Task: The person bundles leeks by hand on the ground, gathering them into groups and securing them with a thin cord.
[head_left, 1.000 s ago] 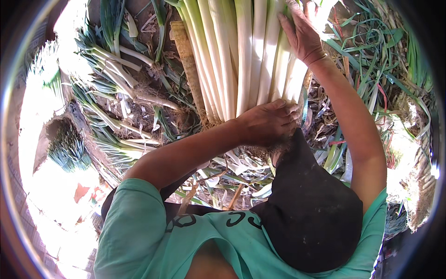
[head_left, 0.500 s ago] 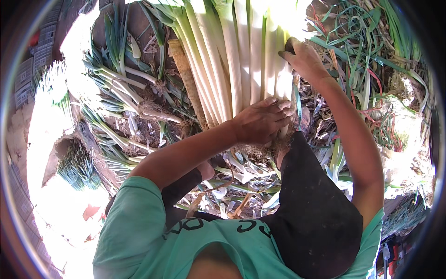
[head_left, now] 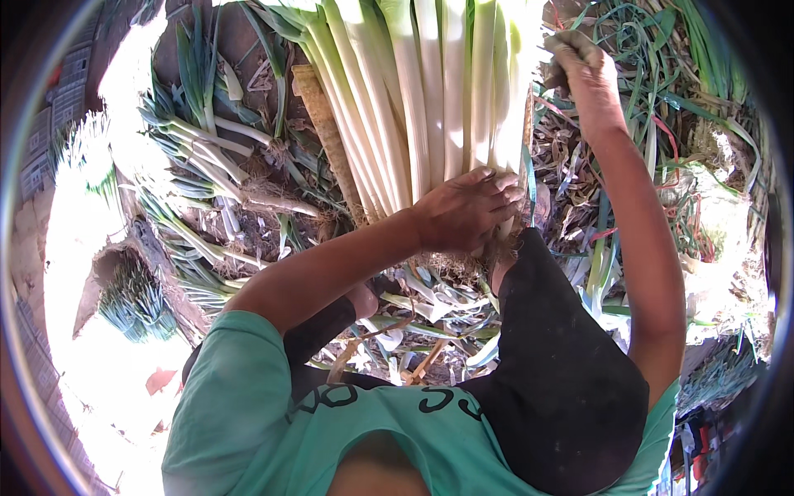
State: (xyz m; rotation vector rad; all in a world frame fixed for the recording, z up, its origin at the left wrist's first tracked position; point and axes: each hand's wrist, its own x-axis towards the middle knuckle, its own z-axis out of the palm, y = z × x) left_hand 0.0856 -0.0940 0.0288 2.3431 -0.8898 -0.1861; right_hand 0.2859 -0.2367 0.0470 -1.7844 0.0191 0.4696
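A row of thick leeks [head_left: 430,99] lies side by side in front of me, white shafts toward me and green tops fading into glare. My left hand [head_left: 469,211] is closed over the lower ends of the rightmost shafts, just above the roots [head_left: 455,266]. Off to the right of the row, my right hand [head_left: 585,70] is raised with its fingers curled in, apart from the leeks; what they hold, if anything, is hidden. A flat wooden board [head_left: 327,136] shows along the row's left edge.
Smaller leeks with roots [head_left: 219,169] lie loose on the left. Farther left stands a bundle of green tops [head_left: 136,302]. Stripped leaves [head_left: 633,50] and red ties [head_left: 662,132] litter the right side. Peelings [head_left: 430,310] cover the ground between my legs.
My right hand has moved away from the top of the rightmost leek, up and to the right. My left hand has stayed on the lower ends.
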